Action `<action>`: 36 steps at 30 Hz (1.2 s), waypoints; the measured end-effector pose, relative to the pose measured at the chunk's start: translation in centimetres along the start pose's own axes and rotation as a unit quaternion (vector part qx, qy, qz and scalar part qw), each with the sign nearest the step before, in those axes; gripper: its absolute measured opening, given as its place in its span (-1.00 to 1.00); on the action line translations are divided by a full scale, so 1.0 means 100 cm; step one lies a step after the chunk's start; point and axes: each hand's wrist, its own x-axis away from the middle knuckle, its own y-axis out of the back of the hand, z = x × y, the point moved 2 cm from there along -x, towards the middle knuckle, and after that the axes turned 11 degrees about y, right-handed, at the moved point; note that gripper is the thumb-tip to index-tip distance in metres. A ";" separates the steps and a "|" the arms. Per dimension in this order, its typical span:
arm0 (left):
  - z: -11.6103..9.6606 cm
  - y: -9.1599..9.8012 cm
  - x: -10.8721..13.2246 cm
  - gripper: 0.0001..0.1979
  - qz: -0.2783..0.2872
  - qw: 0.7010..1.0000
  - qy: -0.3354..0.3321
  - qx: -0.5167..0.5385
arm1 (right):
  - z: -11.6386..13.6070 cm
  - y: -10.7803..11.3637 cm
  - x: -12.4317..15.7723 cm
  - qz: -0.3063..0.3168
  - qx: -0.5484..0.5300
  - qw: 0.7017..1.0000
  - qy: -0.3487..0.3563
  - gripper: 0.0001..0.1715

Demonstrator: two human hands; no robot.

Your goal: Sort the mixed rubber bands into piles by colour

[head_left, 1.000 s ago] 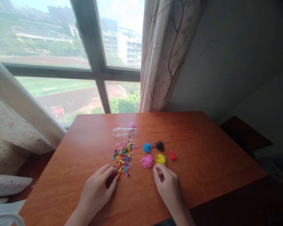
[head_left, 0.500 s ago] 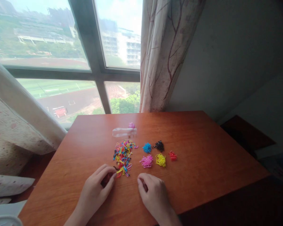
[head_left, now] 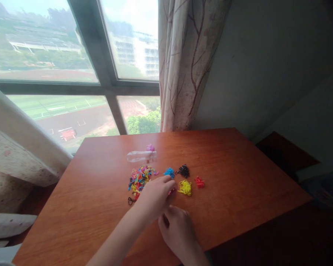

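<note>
A mixed heap of small coloured rubber bands (head_left: pixel 138 176) lies on the wooden table (head_left: pixel 238 184). To its right sit small sorted piles: blue (head_left: pixel 169 171), black (head_left: pixel 184 170), yellow (head_left: pixel 185 187) and red (head_left: pixel 199 181). My left hand (head_left: pixel 155 195) reaches across to the right, fingers curled down over a pink pile (head_left: pixel 172 191), which it mostly hides. What its fingertips pinch is hidden. My right hand (head_left: pixel 177 229) rests on the table just below the left, fingers loosely curled, nothing visible in it.
A clear plastic bottle (head_left: pixel 140 156) lies on its side behind the heap, with a pink cap (head_left: pixel 150 147) beside it. One dark band (head_left: pixel 131 200) lies alone at the heap's near edge. A window and a patterned curtain (head_left: pixel 183 62) stand behind the table.
My left hand left the near edge of the mixed heap and crossed right to the pink pile. My right hand drew back from the yellow pile toward me.
</note>
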 end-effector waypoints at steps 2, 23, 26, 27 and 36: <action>-0.010 -0.004 -0.016 -0.84 0.014 1.000 -0.014 -0.012 | 0.001 0.001 0.000 0.009 0.009 1.000 -0.001 -0.81; 0.040 0.013 0.012 -0.76 -0.048 0.997 0.062 0.021 | 0.002 0.001 0.001 0.004 -0.052 0.999 0.003 -0.82; 0.064 0.010 0.050 -0.79 -0.082 0.989 0.105 0.070 | 0.004 0.002 -0.001 0.008 -0.048 0.999 0.001 -0.82; 0.070 0.008 0.062 -0.81 -0.101 0.984 0.123 0.080 | 0.004 0.002 -0.001 0.009 -0.045 0.999 -0.001 -0.82; 0.082 -0.013 0.111 -0.83 -0.195 0.954 0.167 0.155 | 0.030 -0.010 -0.013 0.036 -0.044 0.998 0.021 -0.83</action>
